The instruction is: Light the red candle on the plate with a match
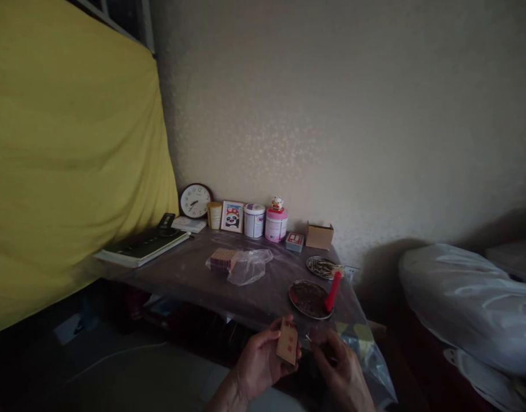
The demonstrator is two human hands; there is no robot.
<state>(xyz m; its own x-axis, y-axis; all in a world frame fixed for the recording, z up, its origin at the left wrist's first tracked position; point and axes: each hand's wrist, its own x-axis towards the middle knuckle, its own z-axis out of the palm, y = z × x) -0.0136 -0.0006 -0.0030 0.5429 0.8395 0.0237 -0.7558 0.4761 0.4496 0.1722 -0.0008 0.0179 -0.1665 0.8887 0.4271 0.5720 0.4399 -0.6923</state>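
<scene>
Small brown card (287,343) pinched upright in the left hand (259,364) grip, long axis near vertical, just off the worktop (194,269) near edge; right hand (342,372) beside it, grip state too dim to tell.

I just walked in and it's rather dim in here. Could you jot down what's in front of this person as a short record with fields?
left hand: left hand holds a small brown card with red marks
right hand: right hand close beside the card; what it grips is too dark to tell
table: table under clear plastic sheet
near hands: round tray, red tool
middle: plastic bag
back row: clock, pink tin, cardboard box
</scene>
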